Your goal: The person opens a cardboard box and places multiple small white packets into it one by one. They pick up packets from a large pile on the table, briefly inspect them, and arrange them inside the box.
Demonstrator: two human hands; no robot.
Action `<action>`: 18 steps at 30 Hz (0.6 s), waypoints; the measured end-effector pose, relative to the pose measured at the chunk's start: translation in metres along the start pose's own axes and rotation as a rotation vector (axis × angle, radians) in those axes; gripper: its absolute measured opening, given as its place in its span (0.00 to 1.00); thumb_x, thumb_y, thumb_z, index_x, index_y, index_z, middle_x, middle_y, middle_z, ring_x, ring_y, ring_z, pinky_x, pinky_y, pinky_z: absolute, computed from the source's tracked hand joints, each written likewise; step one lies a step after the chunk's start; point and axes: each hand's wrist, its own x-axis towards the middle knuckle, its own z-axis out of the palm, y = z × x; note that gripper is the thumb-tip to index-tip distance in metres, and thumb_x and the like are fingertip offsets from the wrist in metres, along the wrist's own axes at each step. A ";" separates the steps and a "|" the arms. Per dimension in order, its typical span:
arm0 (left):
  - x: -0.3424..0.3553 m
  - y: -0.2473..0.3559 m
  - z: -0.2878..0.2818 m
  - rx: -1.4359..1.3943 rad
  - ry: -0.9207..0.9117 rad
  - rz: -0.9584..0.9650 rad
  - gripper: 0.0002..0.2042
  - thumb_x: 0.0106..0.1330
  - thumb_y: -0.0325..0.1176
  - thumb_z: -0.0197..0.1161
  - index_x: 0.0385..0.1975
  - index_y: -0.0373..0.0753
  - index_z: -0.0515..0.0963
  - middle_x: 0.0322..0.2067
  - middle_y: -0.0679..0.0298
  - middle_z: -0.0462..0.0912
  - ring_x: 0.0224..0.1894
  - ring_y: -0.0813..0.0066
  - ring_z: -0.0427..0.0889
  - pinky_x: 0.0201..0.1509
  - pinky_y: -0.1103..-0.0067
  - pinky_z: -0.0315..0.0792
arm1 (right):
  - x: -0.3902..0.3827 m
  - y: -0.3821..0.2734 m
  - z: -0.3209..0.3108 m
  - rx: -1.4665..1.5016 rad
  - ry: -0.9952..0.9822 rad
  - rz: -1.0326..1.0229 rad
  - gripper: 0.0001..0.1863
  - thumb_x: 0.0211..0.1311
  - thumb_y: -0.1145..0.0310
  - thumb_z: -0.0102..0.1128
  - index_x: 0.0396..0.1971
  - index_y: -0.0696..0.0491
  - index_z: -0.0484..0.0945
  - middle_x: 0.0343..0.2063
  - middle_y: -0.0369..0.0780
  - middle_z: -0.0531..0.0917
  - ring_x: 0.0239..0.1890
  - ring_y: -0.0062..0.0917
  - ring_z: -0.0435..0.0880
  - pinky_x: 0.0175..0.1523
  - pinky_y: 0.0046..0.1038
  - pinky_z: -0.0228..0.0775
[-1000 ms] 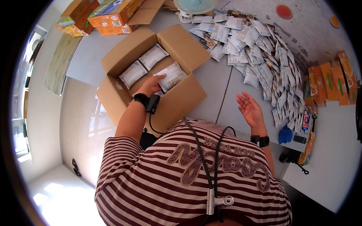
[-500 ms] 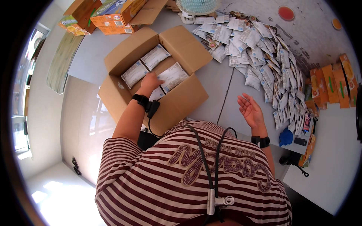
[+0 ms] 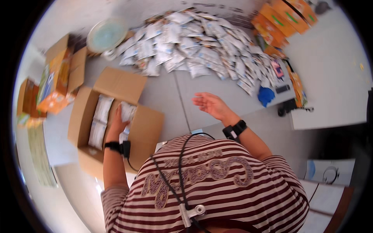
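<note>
An opened cardboard box [image 3: 148,122] stands on the table at my left with its flaps spread outward. Inside it lie several flat white printed packets [image 3: 97,134]. My left hand [image 3: 117,123] reaches into the box beside the right-hand packets [image 3: 127,112], its fingers stretched and its thumb apart; the hand covers part of them. Over the grey table to the right of the box, my right hand [image 3: 213,106] is held with fingers extended and nothing in it. A large heap of similar white packets [image 3: 178,42] spreads beyond both hands.
A pale fan [image 3: 107,35] stands at the back left. Orange cartons [image 3: 58,89] are at the far left, and more orange boxes [image 3: 285,19] stand at the back right. A phone [image 3: 277,68], a dark device [image 3: 283,89] and a blue item [image 3: 265,96] lie near the table's right edge.
My view has swung to the right, so the box and heap appear further left. My left hand has shifted onto the right-hand packets in the box. My right hand remains empty.
</note>
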 end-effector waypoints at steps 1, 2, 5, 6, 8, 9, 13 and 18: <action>0.000 -0.004 0.000 0.005 -0.004 0.037 0.49 0.42 0.22 0.67 0.65 0.41 0.41 0.63 0.48 0.49 0.65 0.53 0.49 0.66 0.70 0.50 | -0.001 0.001 -0.004 0.010 -0.003 -0.007 0.19 0.64 0.60 0.45 0.50 0.55 0.68 0.45 0.41 0.77 0.47 0.23 0.76 0.47 0.23 0.67; 0.000 -0.002 0.000 -0.003 -0.022 0.035 0.49 0.43 0.20 0.66 0.65 0.41 0.40 0.63 0.48 0.49 0.65 0.53 0.48 0.66 0.70 0.49 | -0.003 0.003 -0.009 0.023 -0.002 -0.012 0.19 0.64 0.60 0.45 0.50 0.55 0.69 0.44 0.40 0.77 0.47 0.23 0.75 0.47 0.23 0.67; -0.001 0.001 -0.002 0.017 -0.047 0.016 0.49 0.43 0.18 0.65 0.65 0.42 0.39 0.63 0.49 0.49 0.66 0.54 0.48 0.67 0.69 0.48 | -0.011 0.003 -0.018 0.065 0.053 -0.029 0.18 0.64 0.60 0.46 0.48 0.55 0.69 0.43 0.40 0.78 0.45 0.22 0.76 0.45 0.23 0.68; 0.000 0.005 -0.002 0.029 -0.059 0.010 0.49 0.43 0.18 0.65 0.65 0.42 0.39 0.63 0.49 0.49 0.65 0.54 0.48 0.67 0.69 0.49 | -0.014 0.003 -0.021 0.079 0.072 -0.041 0.17 0.64 0.60 0.47 0.47 0.55 0.70 0.42 0.40 0.78 0.44 0.22 0.77 0.44 0.22 0.69; 0.000 0.011 -0.003 0.052 -0.056 -0.025 0.49 0.43 0.17 0.65 0.65 0.43 0.40 0.63 0.49 0.50 0.65 0.55 0.50 0.66 0.69 0.50 | -0.021 0.002 -0.032 0.111 0.099 -0.060 0.16 0.63 0.60 0.49 0.45 0.55 0.70 0.41 0.40 0.78 0.43 0.22 0.77 0.43 0.22 0.69; 0.000 0.015 -0.002 0.054 -0.057 -0.033 0.49 0.43 0.17 0.65 0.65 0.42 0.41 0.63 0.49 0.50 0.65 0.55 0.50 0.66 0.69 0.50 | -0.022 0.001 -0.041 0.128 0.114 -0.071 0.16 0.63 0.60 0.49 0.45 0.55 0.70 0.41 0.40 0.78 0.42 0.22 0.77 0.42 0.21 0.69; -0.004 0.024 -0.006 0.081 -0.004 -0.094 0.45 0.45 0.19 0.64 0.64 0.42 0.46 0.62 0.47 0.50 0.65 0.54 0.50 0.66 0.69 0.49 | -0.017 -0.011 -0.082 0.177 0.202 -0.119 0.16 0.63 0.61 0.49 0.45 0.55 0.70 0.41 0.41 0.78 0.41 0.22 0.78 0.41 0.21 0.69; -0.004 0.052 -0.012 0.121 0.157 -0.165 0.37 0.51 0.28 0.64 0.62 0.39 0.53 0.61 0.45 0.53 0.65 0.53 0.48 0.66 0.67 0.48 | -0.008 -0.035 -0.162 0.301 0.386 -0.170 0.14 0.62 0.63 0.49 0.43 0.56 0.71 0.39 0.42 0.79 0.40 0.23 0.78 0.39 0.20 0.69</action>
